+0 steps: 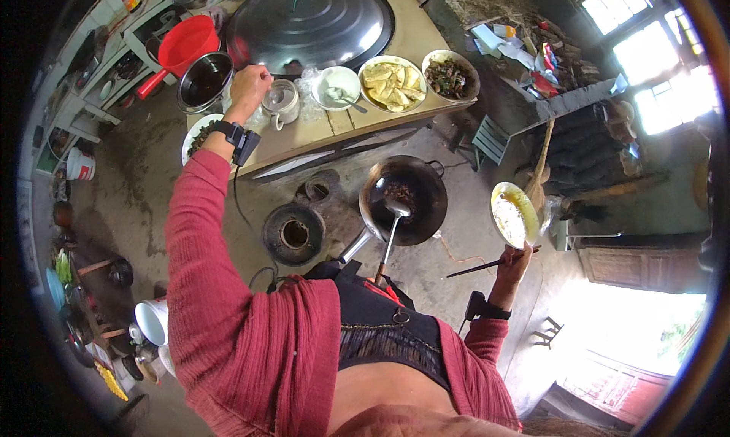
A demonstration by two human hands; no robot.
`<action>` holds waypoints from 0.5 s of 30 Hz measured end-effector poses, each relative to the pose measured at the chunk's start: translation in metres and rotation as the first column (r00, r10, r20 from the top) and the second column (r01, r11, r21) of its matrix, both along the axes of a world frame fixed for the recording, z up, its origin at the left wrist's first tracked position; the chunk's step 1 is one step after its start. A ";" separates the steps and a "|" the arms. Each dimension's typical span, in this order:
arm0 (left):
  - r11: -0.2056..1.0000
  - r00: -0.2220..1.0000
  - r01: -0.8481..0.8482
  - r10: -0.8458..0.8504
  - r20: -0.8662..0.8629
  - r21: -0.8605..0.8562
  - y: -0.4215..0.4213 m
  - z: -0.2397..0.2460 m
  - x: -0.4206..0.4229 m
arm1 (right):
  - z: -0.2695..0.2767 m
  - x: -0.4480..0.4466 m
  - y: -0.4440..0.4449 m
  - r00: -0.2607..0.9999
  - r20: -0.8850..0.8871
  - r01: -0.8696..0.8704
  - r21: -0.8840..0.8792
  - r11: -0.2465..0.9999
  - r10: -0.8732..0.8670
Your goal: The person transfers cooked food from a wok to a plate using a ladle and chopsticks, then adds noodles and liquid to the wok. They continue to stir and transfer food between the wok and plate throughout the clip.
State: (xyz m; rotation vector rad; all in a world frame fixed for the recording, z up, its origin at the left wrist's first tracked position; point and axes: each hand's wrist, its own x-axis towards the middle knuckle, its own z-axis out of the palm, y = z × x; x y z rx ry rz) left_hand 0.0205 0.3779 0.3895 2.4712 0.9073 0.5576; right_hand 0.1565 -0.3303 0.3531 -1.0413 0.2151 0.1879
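Note:
My left hand [250, 90], its fingers bunched, is above the table between a steel pot of dark liquid [201, 82] and a glass mug [280, 103]; whether something small is in its fingers cannot be told. Out to the right, my right hand [516, 261] grips a yellow-rimmed bowl [529, 213] with pale contents, along with dark chopsticks [476, 267]. In front of me a wok [425, 209] contains a metal ladle [397, 210] and some dark food. Beside the mug is a white bowl [325, 101] with a spoon [349, 101].
A large metal lid [308, 23], a red plastic dipper [188, 46], a bowl of yellowish pieces [393, 84] and a bowl of dark food [451, 76] occupy the table. A round stove [293, 234] stands on the floor left of the wok. A small green stool [490, 140] is beyond.

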 end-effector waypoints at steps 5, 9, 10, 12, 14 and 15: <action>0.999 0.999 -0.042 0.042 0.001 0.020 -0.009 0.002 -0.004 | 0.001 0.003 0.011 1.000 -0.014 0.008 -0.013 1.000 -0.009; 0.999 0.999 -0.043 0.043 -0.014 0.001 -0.015 -0.002 -0.005 | 0.006 0.004 0.014 1.000 -0.028 0.015 0.014 1.000 -0.015; 0.998 0.999 -0.050 0.050 -0.021 -0.022 -0.016 -0.003 -0.006 | 0.006 0.005 0.013 0.999 -0.034 0.017 0.029 0.999 -0.016; 0.999 0.999 -0.038 0.037 -0.027 -0.017 -0.015 -0.005 -0.007 | 0.006 0.005 0.010 0.999 -0.046 0.021 -0.007 1.000 -0.021; 0.997 0.998 -0.063 0.062 -0.031 -0.037 -0.012 -0.007 -0.008 | 0.006 0.004 0.006 0.999 -0.039 0.019 -0.011 1.000 -0.019; 0.995 0.996 -0.090 0.088 -0.030 -0.053 -0.011 -0.008 -0.009 | 0.006 0.002 0.003 0.999 -0.034 0.018 -0.005 1.000 -0.018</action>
